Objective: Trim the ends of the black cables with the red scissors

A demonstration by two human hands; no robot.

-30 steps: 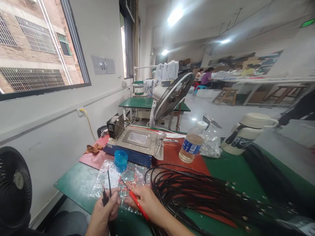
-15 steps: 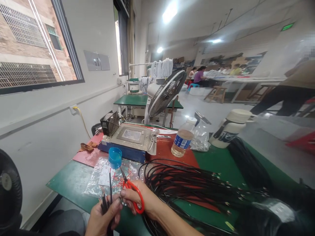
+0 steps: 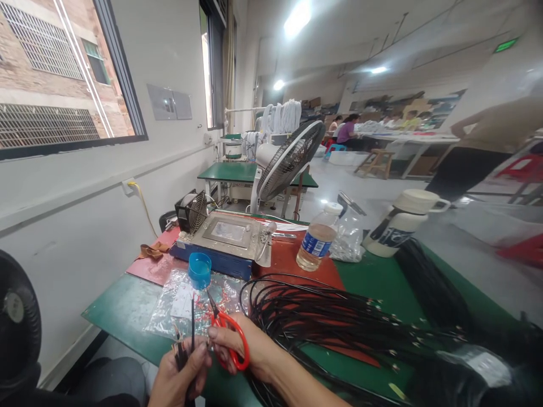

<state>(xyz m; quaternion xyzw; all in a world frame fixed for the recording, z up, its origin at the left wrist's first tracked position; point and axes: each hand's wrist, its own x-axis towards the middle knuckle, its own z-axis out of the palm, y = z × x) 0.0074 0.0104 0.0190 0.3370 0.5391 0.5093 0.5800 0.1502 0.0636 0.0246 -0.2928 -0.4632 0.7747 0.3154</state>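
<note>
My left hand is closed round a bunch of black cables with bare copper-coloured ends pointing up. One cable stands taller than the others, by the thumb. My right hand holds red-handled scissors, with the dark blades pointing up and away. Its thumb and fingertips meet close to the left fingertips; whatever is pinched there is too small to make out. Beyond the hands lies a clear plastic bag scattered with small red bits, and a blue cap-like cup stands on it.
A coil of black cables spreads across the table right of my hands. Behind are a blue-based heating device, a bottle of pale liquid, a bag of small parts and a cream jug. A fan stands beyond; people sit farther back.
The view has shifted slightly. Both hands keep nearly the same pose, with the scissors and cables still held. A person at the far right has changed posture.
</note>
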